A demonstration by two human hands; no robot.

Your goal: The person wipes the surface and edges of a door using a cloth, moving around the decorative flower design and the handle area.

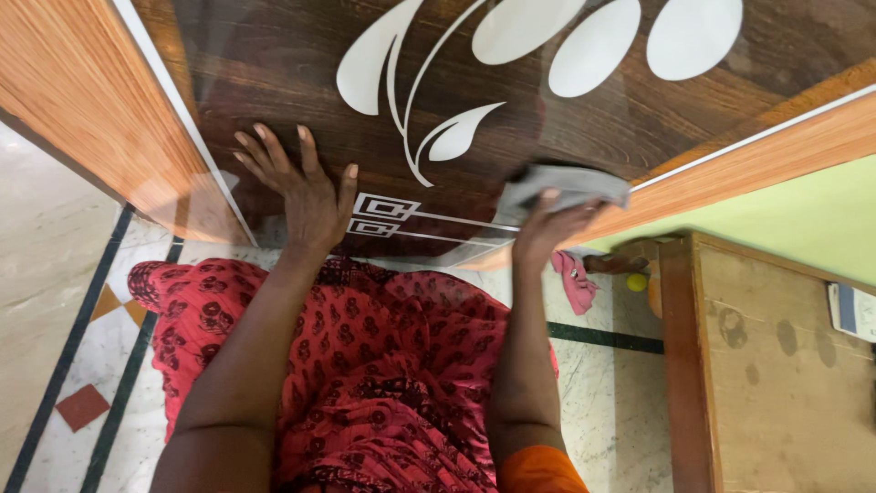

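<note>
Cloth point(568, 187), grey, folded flat, pressed against door point(274, 64) at centre right of the frame, just under right hand point(547, 228). Long axis of cloth running left to right, tilted slightly down at the left end, roughly parallel to the white trim line crossing the upper right. Fingers of right hand curled up over the lower edge of cloth, gripping it against the dark glossy panel. No gap between hand and cloth: contact already made, right hand plainly the nearer of the two.

Left hand point(306, 187) well apart from cloth, at centre left, fingers spread wide, palm flat on the same dark panel, holding nothing, only bracing. Between the two hands, small white square inlay point(383, 215) at the panel's lower edge; above, large white leaf motif point(438, 55) sweeping toward the top of the frame.

Below, red patterned dress point(365, 365) filling lower centre, over pale tiled floor point(46, 274) with dark border lines. At right, wooden cabinet point(776, 365); beside it pink rag point(575, 283) and small yellow ball point(636, 282) on the floor, both near but clear of right hand.
</note>
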